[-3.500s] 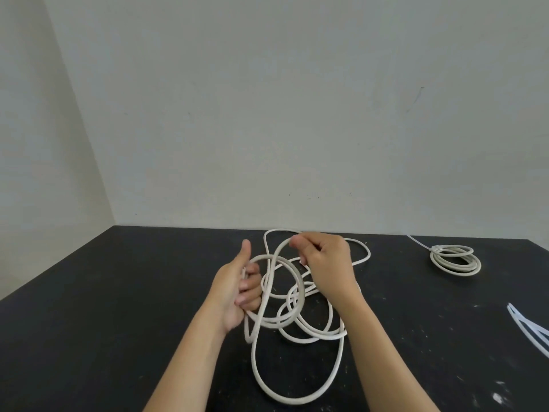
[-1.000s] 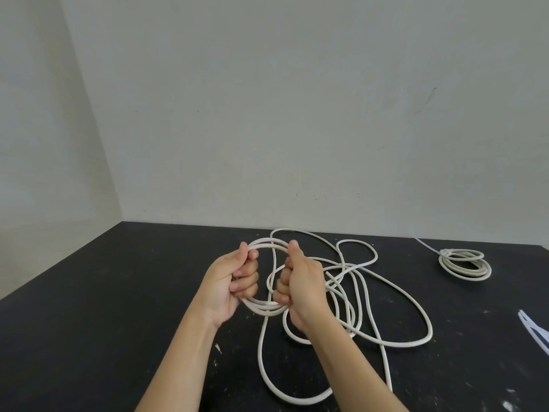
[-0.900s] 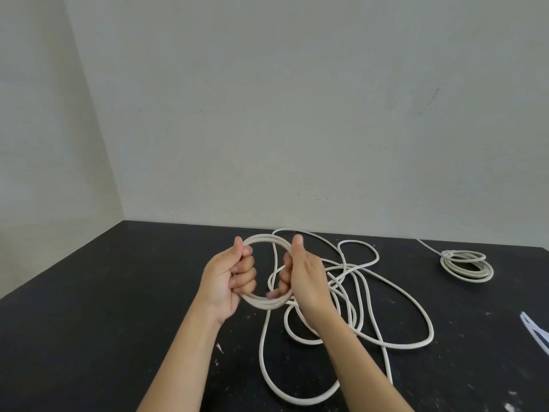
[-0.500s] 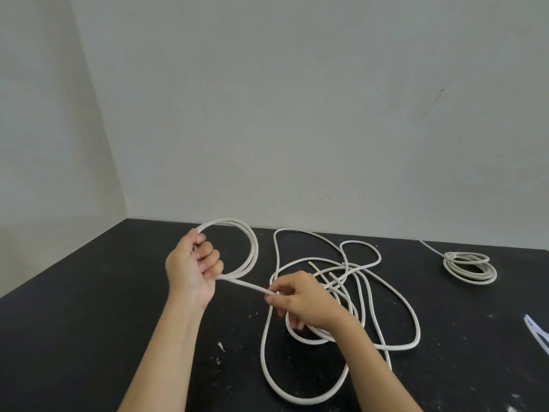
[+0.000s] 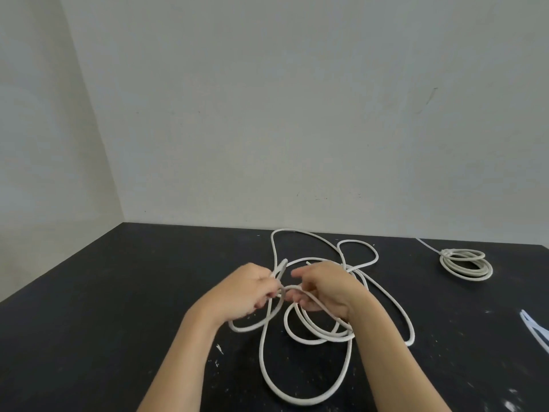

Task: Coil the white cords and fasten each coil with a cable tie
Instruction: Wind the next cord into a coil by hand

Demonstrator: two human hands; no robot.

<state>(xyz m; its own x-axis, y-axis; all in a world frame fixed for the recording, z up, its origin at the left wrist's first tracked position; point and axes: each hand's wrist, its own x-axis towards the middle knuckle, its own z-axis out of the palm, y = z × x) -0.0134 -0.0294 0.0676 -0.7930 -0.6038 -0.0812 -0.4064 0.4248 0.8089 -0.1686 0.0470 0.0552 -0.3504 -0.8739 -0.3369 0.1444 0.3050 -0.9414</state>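
The white cord (image 5: 309,337) is gripped between both hands, just above the black table (image 5: 118,322). A few small loops are held in the curled fingers of the left hand (image 5: 246,292). A strand leading from them is pinched by the right hand (image 5: 323,288) close beside it, though blur softens the fingers. Slack loops are spread under and beyond the right wrist. For a neat coil, each new loop should be matched to those held and laid in untwisted. Both forearms are angled inward, knuckles up. A wound coil (image 5: 465,264) and cable ties (image 5: 534,328) are seen well right of the right hand.
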